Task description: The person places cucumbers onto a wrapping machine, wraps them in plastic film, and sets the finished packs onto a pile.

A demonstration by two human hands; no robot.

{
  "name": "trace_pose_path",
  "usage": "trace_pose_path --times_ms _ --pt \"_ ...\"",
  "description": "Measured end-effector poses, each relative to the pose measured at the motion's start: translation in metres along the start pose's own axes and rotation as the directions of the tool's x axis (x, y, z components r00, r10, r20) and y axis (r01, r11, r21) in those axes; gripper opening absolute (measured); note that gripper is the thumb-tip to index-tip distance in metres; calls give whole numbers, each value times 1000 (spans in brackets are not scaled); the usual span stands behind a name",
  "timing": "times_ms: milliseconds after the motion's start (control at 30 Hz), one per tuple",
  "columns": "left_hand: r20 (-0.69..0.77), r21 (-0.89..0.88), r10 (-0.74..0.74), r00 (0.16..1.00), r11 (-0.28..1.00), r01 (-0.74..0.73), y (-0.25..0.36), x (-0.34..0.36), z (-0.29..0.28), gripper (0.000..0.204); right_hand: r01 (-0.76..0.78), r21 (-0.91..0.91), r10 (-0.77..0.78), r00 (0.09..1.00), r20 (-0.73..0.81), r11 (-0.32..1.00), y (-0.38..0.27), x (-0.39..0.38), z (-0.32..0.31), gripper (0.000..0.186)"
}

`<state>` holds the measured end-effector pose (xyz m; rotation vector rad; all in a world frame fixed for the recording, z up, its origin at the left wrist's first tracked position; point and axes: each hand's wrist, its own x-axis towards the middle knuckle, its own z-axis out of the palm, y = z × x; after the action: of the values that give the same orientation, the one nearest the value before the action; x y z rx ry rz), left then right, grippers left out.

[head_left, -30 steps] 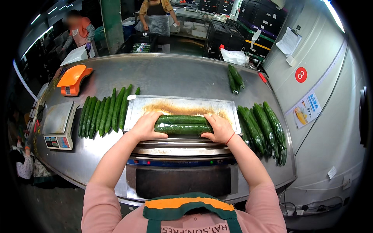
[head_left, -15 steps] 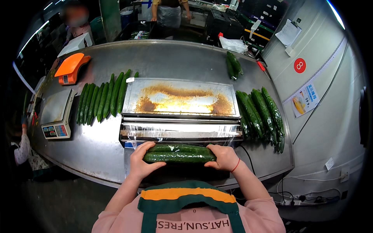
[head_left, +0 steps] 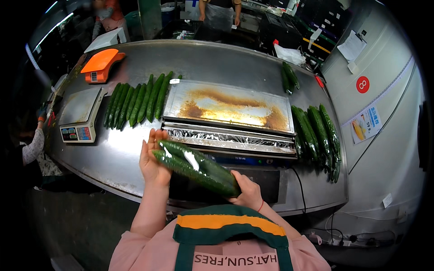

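Note:
A pair of cucumbers (head_left: 194,166) in clear film hangs tilted in front of the wrapping machine, its left end higher in the picture. My right hand (head_left: 247,192) grips the lower right end, thumb on top. At the upper left end is my left hand (head_left: 155,158), palm up with fingers stretched out, beside the cucumbers; whether it touches them is hard to tell. The film wrapping machine (head_left: 228,107) has a stained metal top plate, with film (head_left: 230,140) lying along its front slot.
Loose cucumbers (head_left: 135,101) lie in a row left of the machine. Wrapped cucumbers (head_left: 318,135) lie to its right, another bundle (head_left: 290,77) farther back. A white scale (head_left: 79,117) and an orange scale (head_left: 100,65) stand at left. A black cable (head_left: 300,189) hangs over the front edge.
The wrapped cucumbers have swung from level to tilted and come away from the machine's film. My left hand has opened from its grip; my right hand has moved lower. The view has shifted.

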<state>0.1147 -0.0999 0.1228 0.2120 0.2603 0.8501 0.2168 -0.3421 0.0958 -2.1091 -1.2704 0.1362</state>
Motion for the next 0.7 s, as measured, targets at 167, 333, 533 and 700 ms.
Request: trace_pose_path --times_ms 167,333,533,700 --pt "-51 -189 -312 949 936 297 -31 -24 20 44 44 79 -29 983 -181 996 -29 32 4 57" --pt "-92 736 -561 822 519 436 -92 -47 -6 32 153 83 -116 932 -343 985 -13 37 -17 47" --pt "878 267 -441 184 132 -955 -17 -60 53 47 287 -246 -363 856 -367 926 3 43 -77 36" --pt "593 31 -695 408 -486 -873 -9 -53 109 85 385 -397 -499 833 -239 833 -19 58 -101 37"
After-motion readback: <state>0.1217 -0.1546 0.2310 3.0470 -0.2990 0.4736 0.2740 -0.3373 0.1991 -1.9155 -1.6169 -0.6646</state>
